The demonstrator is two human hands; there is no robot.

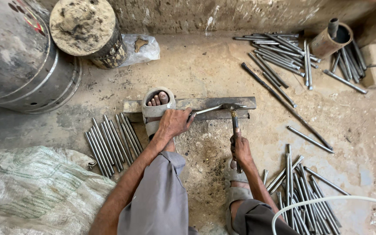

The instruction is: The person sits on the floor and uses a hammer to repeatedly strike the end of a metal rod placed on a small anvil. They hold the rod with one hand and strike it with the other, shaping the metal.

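1. Woven sack [31, 191], pale and crumpled, fills the lower left corner; its near end is cut off by the frame.
2. Grey metal drum [18, 52] lies at upper left, with a mud-caked can [88, 30] and a clear plastic bag [142, 48] just beside it.
3. Short steel rods, laid side by side [109, 143], rest on the floor left of your left leg.
4. Flat steel bar [183, 104] lies crosswise ahead of you, pinned under your sandalled left foot [157, 109].
5. Your left hand [172, 124] is closed round the near end of a thin rod [207, 109]. Its long axis runs left to right along the bar, the far tip under the hammer; this hand is the nearer one to it.
6. Your right hand [241, 150] is wrapped tight round the handle of a hammer [235, 114], head down on the rod's tip. You cannot tell whether the head is touching.
7. Loose rods [301, 187] pile right of your right foot; a white hose [327, 200] crosses them.
8. More rods [279, 52] and a rusty pipe stub [329, 39] lie by the far wall, partly hidden.
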